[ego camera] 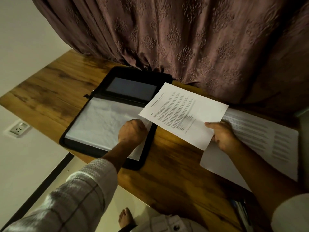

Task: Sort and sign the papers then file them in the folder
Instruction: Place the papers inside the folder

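Above the wooden desk (168,174), the right hand (223,135) pinched a printed sheet (180,113). The left hand (132,131) lay curled on the crinkled sleeve (98,123) of the black folder (148,156), grip unclear.

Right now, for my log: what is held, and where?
Right hand pinches the printed sheet by its near edge; left hand seems to grip the plastic sleeve edge.

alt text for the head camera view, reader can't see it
A person's right hand holds a printed white paper sheet by its corner above a brown wooden table, while the left hand grips a clear plastic sleeve in an open black zip folder. More printed white papers lie to the right.
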